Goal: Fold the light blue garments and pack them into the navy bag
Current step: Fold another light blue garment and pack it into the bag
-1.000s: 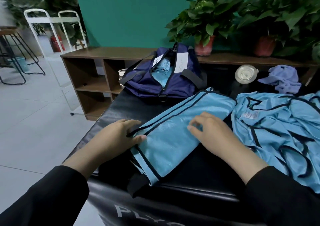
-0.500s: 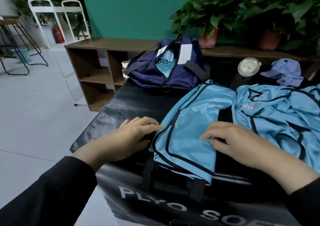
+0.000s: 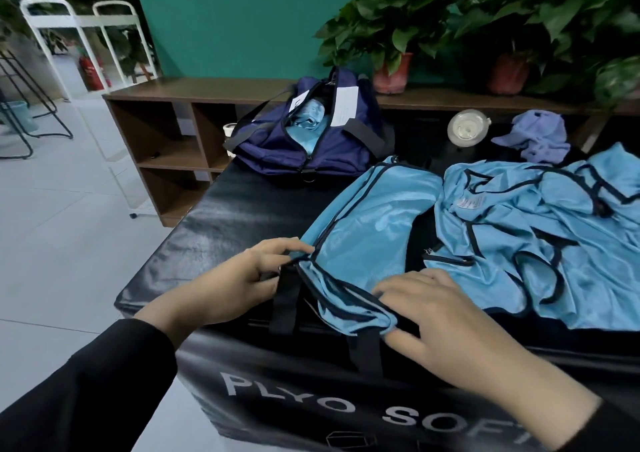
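Left grip (image 3: pixel 239 278) pinches the garment (image 3: pixel 363 240) at its near-left corner; right grip (image 3: pixel 426 316) lies flat, fingers spread, pressing the near edge at the tabletop (image 3: pixel 221 223) front. Head view only. Advice: keep the trim edges lined up, smooth outward before the next fold. Garment: shiny light blue, dark piping, folded long. Bag (image 3: pixel 277 143) sits open behind; unfolded pile (image 3: pixel 540 243) just right.

black padded box (image 3: pixel 221 223) | navy bag (image 3: pixel 277 146) | light blue garments (image 3: pixel 519 243) | perhaps a cap (image 3: pixel 540 138)
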